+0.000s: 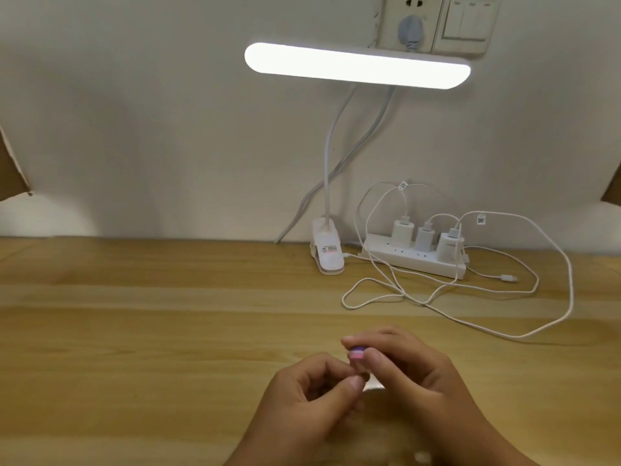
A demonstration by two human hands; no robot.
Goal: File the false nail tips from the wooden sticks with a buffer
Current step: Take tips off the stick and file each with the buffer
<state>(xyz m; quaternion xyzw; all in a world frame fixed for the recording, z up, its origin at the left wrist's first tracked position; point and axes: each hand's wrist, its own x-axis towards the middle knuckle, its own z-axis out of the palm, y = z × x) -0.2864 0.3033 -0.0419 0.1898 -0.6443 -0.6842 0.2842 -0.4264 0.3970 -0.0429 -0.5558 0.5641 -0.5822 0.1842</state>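
Your hands were close together at the near middle of the wooden desk (pixel 168 331). Your right hand (pixel 413 375) pinched the pink-and-purple buffer (pixel 356 353) between thumb and fingers. Only its striped end showed, so its long axis seemed to run rightward into your palm. Just nearer than that end, your left hand (pixel 302 395) pinched a small piece (pixel 364 377), likely the nail tip, though it was too hidden to tell. The stroke would turn on this: the buffer end lay just beyond the piece, almost touching it.
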